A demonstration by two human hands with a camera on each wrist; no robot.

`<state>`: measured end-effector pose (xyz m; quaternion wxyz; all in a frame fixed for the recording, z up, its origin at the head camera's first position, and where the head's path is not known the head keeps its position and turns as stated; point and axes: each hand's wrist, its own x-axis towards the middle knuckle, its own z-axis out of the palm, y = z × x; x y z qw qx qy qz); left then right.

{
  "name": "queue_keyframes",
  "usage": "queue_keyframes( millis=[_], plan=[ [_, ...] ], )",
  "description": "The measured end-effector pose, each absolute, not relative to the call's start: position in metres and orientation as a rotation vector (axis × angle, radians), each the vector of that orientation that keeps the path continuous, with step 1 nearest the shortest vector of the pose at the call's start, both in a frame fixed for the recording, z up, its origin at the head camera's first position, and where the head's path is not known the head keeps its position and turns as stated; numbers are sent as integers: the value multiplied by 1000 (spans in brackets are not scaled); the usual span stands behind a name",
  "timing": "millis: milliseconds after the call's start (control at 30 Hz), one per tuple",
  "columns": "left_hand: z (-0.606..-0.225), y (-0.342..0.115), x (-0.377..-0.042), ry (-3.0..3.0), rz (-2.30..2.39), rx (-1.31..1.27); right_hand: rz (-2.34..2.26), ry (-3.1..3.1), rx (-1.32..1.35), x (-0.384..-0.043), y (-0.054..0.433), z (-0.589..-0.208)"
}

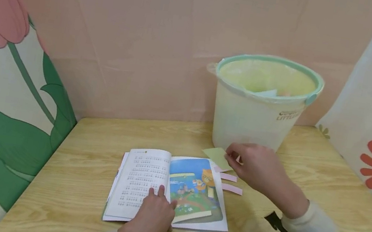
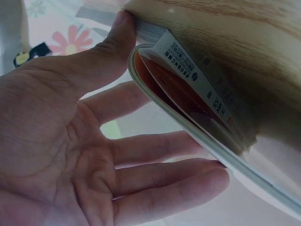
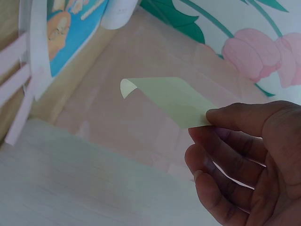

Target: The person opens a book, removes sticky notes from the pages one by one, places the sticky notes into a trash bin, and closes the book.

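An illustrated book (image 1: 146,175) lies spread on the table, text on its left page and a colour picture on its right. My left hand (image 1: 153,214) rests on the lower part near the spine, fingers extended over the left page; the left wrist view shows its thumb (image 2: 120,40) by the book's lower edge. Between thumb and index finger, my right hand (image 1: 255,164) pinches a pale green paper slip (image 3: 171,101) by one corner. The slip's far end curls downward. In the head view it overlaps the area just beyond the book's upper right corner.
Pink paper strips (image 1: 231,188) stick out from the book's right side. A white bucket (image 1: 248,118) with a green rim and a plastic liner stands behind my right hand, paper inside it. Pink cloth (image 1: 138,50) hangs behind the wooden table (image 1: 75,179).
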<state>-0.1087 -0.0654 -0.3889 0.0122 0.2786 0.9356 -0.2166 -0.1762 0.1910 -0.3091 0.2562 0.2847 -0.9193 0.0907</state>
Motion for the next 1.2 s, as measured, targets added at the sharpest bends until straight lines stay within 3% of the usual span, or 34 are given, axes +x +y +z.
queue_keyframes(
  millis=[900,1200],
  plan=[
    [-387,-65,-105,2964,-702,914,318,-2387,643,-168,220,-173],
    [-388,-67,-103,2981,-674,904,439,-2405,485,-173,230,-134]
  ],
)
